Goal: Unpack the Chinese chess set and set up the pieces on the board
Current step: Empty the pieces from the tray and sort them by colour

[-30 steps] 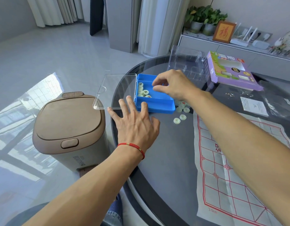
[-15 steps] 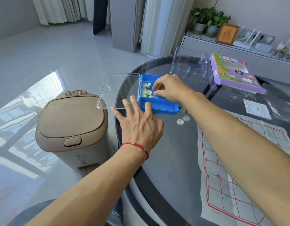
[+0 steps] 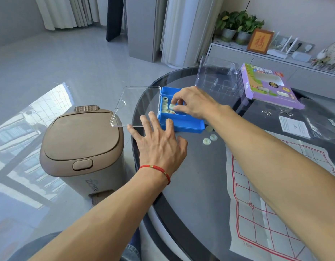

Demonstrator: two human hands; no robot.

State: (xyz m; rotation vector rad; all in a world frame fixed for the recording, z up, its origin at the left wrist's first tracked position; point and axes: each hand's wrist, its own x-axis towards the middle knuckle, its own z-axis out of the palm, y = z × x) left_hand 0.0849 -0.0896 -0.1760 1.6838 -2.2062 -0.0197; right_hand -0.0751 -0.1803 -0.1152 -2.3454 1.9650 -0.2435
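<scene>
On the round dark glass table [image 3: 191, 185], near its far-left edge, we're seeing the blue box [image 3: 181, 122] sitting w/ its clear lid [image 3: 136, 106] hinged open to the left, overhanging the table rim. The right hand [image 3: 193, 104] is reaching into the box, fingers curled, pinching one pale round chess piece [image 3: 172, 106] between thumb and fingertips. A few more pieces [image 3: 165, 105] are lying in the box's left compartment, one showing a dark character. The left hand [image 3: 159, 146] is resting flat, fingers spread and straight, fingertips touching the box's near-left corner and the lid edge; it's holding nothing. A red string bracelet [image 3: 157, 170] is sitting on that wrist.

Just beside the box's near-right side, loose pieces [image 3: 210, 139] are lying on the glass, approx. three, one partly hidden by the right forearm. The paper board [image 3: 266, 213] w/ red grid is lying at right, under that forearm. Further back: a clear plastic tray [image 3: 217, 80], a purple carton [image 3: 268, 85], a leaflet [image 3: 294, 127]. A brown lidded bin [image 3: 81, 147] is standing on the floor, left of the table.
</scene>
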